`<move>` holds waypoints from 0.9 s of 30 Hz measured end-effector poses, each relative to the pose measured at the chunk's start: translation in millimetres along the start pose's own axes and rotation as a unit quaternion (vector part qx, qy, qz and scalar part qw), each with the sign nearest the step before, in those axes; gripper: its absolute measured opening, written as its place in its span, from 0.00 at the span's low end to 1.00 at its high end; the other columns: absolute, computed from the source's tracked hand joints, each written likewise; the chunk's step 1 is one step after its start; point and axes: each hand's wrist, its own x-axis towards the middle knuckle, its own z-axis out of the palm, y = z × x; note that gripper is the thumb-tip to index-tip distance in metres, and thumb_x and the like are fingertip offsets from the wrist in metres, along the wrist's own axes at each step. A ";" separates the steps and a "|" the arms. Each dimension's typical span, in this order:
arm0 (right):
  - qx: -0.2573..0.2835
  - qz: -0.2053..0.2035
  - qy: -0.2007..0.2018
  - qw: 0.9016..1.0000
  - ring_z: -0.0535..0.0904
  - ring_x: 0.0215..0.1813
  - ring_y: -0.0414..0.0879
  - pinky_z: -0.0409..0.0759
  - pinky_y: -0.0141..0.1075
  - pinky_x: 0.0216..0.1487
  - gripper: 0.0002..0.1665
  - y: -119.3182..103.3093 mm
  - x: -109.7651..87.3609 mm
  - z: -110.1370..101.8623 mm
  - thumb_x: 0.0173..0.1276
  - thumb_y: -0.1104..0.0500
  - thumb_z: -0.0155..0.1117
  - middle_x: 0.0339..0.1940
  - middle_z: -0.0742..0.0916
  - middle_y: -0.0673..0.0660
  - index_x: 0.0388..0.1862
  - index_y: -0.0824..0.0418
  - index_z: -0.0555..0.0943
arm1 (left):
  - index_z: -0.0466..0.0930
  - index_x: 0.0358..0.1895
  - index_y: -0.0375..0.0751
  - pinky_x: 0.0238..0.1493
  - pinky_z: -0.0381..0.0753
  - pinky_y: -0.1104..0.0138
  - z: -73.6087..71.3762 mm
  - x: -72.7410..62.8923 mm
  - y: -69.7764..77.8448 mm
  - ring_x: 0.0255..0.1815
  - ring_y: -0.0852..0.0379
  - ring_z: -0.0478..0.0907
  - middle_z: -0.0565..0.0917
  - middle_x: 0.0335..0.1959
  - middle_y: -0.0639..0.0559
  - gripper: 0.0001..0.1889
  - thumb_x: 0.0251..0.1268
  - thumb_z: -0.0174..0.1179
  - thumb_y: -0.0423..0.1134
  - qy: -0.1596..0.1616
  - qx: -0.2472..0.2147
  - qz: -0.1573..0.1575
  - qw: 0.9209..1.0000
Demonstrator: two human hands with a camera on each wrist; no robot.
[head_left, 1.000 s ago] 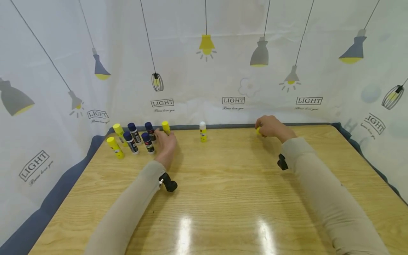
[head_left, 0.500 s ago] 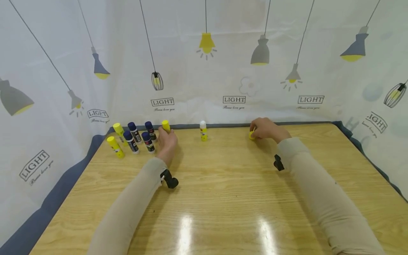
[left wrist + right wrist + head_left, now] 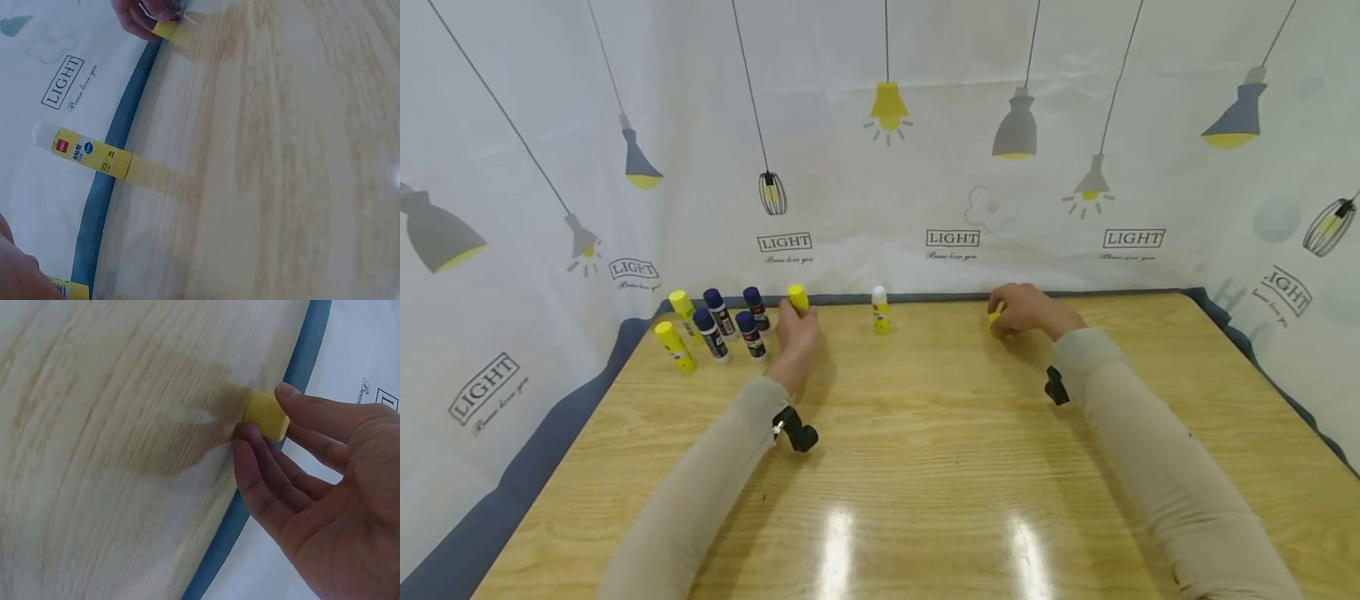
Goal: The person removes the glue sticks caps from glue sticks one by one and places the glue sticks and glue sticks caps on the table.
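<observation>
My left hand (image 3: 798, 337) grips a yellow-capped glue stick (image 3: 798, 297) near the table's back edge. Its cap shows above the fingers, and its lower end appears beside the hand in the left wrist view. At the back right, my right hand (image 3: 1028, 309) pinches a small yellow cap (image 3: 265, 416) between thumb and fingers, down at the tabletop. Between the hands a yellow glue stick with a white top (image 3: 880, 311) stands upright, apart from both.
Left of my left hand stand several navy-capped glue sticks (image 3: 751, 335) and two yellow ones, the nearer yellow glue stick (image 3: 675, 347) at the group's front. A printed curtain (image 3: 842, 192) hangs right behind the wooden table (image 3: 917, 450).
My right hand has moved a little left with the yellow cap. My left hand has closed around the yellow-capped glue stick, which has shifted slightly right and tilted.
</observation>
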 end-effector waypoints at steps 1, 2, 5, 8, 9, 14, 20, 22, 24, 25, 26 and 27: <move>0.000 -0.002 -0.001 1.000 0.88 0.44 0.54 0.85 0.43 0.46 0.26 0.0 -0.9 -0.6 0.73 0.61 0.66 0.58 0.84 0.73 0.65 0.71 0.76 | 0.62 0.72 0.39 0.79 0.65 0.53 -0.7 -1.8 1.3 0.73 0.43 0.69 0.73 0.72 0.39 0.22 0.83 0.50 0.40 -0.005 0.001 0.000 1.000; 0.002 -0.002 -0.003 1.000 0.88 0.44 0.54 0.86 0.44 0.47 0.26 0.2 -1.9 -1.3 0.73 0.61 0.66 0.58 0.84 0.72 0.65 0.71 0.75 | 0.62 0.73 0.39 0.78 0.66 0.53 -1.5 -3.5 2.6 0.74 0.44 0.69 0.72 0.72 0.39 0.22 0.83 0.50 0.40 -0.011 0.001 -0.001 1.000; 0.007 -0.001 -0.013 1.000 0.88 0.46 0.55 0.86 0.46 0.50 0.27 1.7 -5.8 -3.6 0.74 0.60 0.66 0.57 0.85 0.72 0.67 0.72 0.74 | 0.62 0.73 0.40 0.77 0.68 0.52 -4.1 -9.1 6.6 0.74 0.44 0.70 0.72 0.73 0.40 0.22 0.83 0.50 0.41 -0.033 -0.001 -0.006 0.999; 0.010 0.003 -0.014 1.000 0.88 0.47 0.56 0.86 0.48 0.51 0.29 4.1 -10.5 -6.7 0.74 0.60 0.66 0.58 0.84 0.74 0.68 0.72 0.72 | 0.61 0.75 0.42 0.76 0.70 0.52 -6.4 -15.3 10.8 0.74 0.44 0.69 0.69 0.75 0.41 0.24 0.84 0.51 0.43 -0.060 -0.006 -0.016 0.998; 0.006 0.001 -0.011 1.000 0.88 0.47 0.57 0.87 0.47 0.50 0.29 5.1 -11.8 -7.7 0.74 0.60 0.66 0.59 0.83 0.74 0.68 0.72 0.72 | 0.60 0.76 0.43 0.74 0.72 0.52 -6.8 -17.4 12.1 0.74 0.44 0.70 0.69 0.75 0.41 0.25 0.84 0.51 0.43 -0.068 -0.011 -0.021 0.997; -0.015 -0.020 0.019 1.000 0.86 0.51 0.61 0.86 0.49 0.50 0.29 5.6 -19.0 -11.9 0.74 0.59 0.66 0.64 0.80 0.76 0.67 0.71 0.73 | 0.59 0.78 0.46 0.62 0.84 0.53 -7.2 -27.6 16.2 0.70 0.42 0.72 0.70 0.72 0.39 0.27 0.83 0.53 0.43 -0.101 -0.041 -0.034 0.993; -0.034 -0.044 0.064 0.996 0.78 0.64 0.70 0.77 0.62 0.64 0.26 -3.3 -33.5 -15.1 0.72 0.57 0.67 0.63 0.81 0.76 0.64 0.70 0.76 | 0.66 0.74 0.46 0.54 0.88 0.58 -5.7 -37.0 16.8 0.63 0.43 0.76 0.74 0.60 0.40 0.25 0.79 0.58 0.43 -0.119 -0.020 0.012 0.993; -0.029 -0.047 0.071 0.996 0.77 0.66 0.71 0.75 0.63 0.65 0.26 -6.1 -38.4 -14.0 0.72 0.57 0.67 0.64 0.81 0.76 0.64 0.69 0.76 | 0.68 0.72 0.44 0.52 0.89 0.58 -4.8 -40.6 16.4 0.61 0.42 0.78 0.75 0.58 0.40 0.24 0.79 0.59 0.43 -0.123 -0.002 0.028 0.992; -0.026 -0.052 0.076 0.995 0.76 0.66 0.71 0.75 0.63 0.66 0.27 -8.9 -43.4 -11.9 0.73 0.56 0.67 0.64 0.81 0.76 0.65 0.69 0.75 | 0.70 0.70 0.43 0.51 0.89 0.59 -3.6 -44.4 15.7 0.61 0.41 0.79 0.75 0.57 0.39 0.23 0.78 0.60 0.43 -0.129 0.010 0.039 0.991; -0.023 -0.054 0.078 0.995 0.76 0.66 0.71 0.75 0.63 0.65 0.27 -10.5 -45.9 -10.6 0.74 0.56 0.66 0.65 0.80 0.76 0.65 0.68 0.75 | 0.71 0.70 0.43 0.50 0.89 0.59 -2.8 -46.4 15.6 0.61 0.40 0.79 0.76 0.56 0.39 0.23 0.78 0.61 0.43 -0.133 0.013 0.043 0.990; -0.021 -0.057 0.080 0.995 0.76 0.66 0.71 0.76 0.63 0.65 0.27 -12.5 -48.4 -9.1 0.74 0.56 0.66 0.65 0.80 0.75 0.66 0.68 0.75 | 0.71 0.69 0.42 0.49 0.90 0.58 -1.9 -48.3 15.7 0.61 0.39 0.79 0.76 0.56 0.38 0.23 0.77 0.61 0.43 -0.139 0.013 0.045 0.989; -0.016 -0.060 0.082 0.995 0.76 0.66 0.70 0.76 0.62 0.64 0.27 -14.8 -50.9 -7.3 0.74 0.55 0.66 0.65 0.80 0.75 0.66 0.67 0.75 | 0.71 0.69 0.42 0.48 0.90 0.59 -0.9 -50.1 15.8 0.61 0.38 0.80 0.76 0.56 0.38 0.23 0.77 0.62 0.42 -0.146 0.011 0.045 0.988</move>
